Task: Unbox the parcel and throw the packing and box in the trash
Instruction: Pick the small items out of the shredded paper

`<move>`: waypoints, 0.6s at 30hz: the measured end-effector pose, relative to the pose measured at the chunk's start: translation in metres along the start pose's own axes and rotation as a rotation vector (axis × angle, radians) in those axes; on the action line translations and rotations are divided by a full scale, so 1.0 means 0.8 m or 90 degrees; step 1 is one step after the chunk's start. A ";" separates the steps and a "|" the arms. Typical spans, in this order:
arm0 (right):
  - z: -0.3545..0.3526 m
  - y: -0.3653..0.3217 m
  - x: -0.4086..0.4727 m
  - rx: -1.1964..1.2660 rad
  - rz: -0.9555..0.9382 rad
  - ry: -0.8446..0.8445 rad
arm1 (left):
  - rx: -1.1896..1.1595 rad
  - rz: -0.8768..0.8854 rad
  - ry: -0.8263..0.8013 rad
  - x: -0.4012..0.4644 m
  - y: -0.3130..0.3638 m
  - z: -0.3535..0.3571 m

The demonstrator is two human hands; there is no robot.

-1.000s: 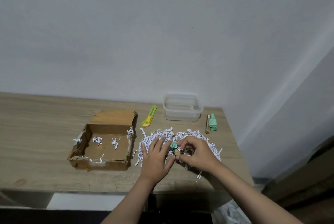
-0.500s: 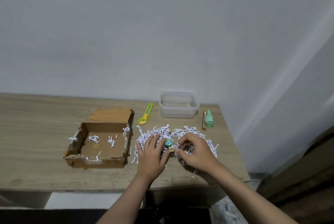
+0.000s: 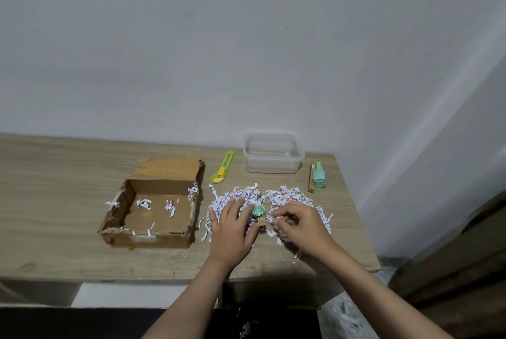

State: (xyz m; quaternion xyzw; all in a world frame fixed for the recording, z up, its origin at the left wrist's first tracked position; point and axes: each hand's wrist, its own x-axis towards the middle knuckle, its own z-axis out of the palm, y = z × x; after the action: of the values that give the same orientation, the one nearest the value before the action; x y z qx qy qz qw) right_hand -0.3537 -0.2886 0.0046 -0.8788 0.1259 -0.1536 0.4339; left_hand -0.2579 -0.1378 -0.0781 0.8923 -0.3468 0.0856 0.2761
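Observation:
An open, torn cardboard box (image 3: pixel 147 240) sits on the wooden table (image 3: pixel 54 174), with a few white shreds left inside. To its right lies a spread pile of shredded paper (image 3: pixel 290 196). My left hand (image 3: pixel 232 226) rests flat on the pile's left part, fingers apart. My right hand (image 3: pixel 298 225) is on the right part, fingers curled and tips pinched among the shreds. Between the hands stands a small item with a round green top and a tan base (image 3: pixel 258 215), touched by neither hand as far as I can see.
Behind the pile lie a yellow-green utility knife (image 3: pixel 223 167), a clear plastic container (image 3: pixel 273 166), and a small green bottle (image 3: pixel 319 178) beside a wooden stick (image 3: pixel 311 179). The table ends just right of my right hand. Pale shreds show on the floor (image 3: pixel 347 316).
My right hand has shifted slightly right, off the small green-topped item, which now stands free between the hands. My left hand has stayed flat on the shreds.

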 end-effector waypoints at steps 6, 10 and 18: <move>0.000 -0.002 0.004 -0.121 -0.058 -0.103 | 0.000 0.022 -0.022 0.000 0.001 -0.002; 0.013 -0.009 0.008 -0.163 -0.127 -0.085 | 0.001 0.007 -0.032 -0.002 0.001 -0.004; -0.027 -0.005 0.027 -0.016 -0.043 0.051 | -0.054 -0.102 0.020 -0.006 0.001 -0.017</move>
State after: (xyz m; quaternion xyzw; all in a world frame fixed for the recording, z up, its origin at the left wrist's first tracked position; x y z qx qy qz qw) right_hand -0.3417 -0.3094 0.0234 -0.8809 0.1151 -0.2017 0.4123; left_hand -0.2610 -0.1280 -0.0679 0.9032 -0.2734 0.0625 0.3249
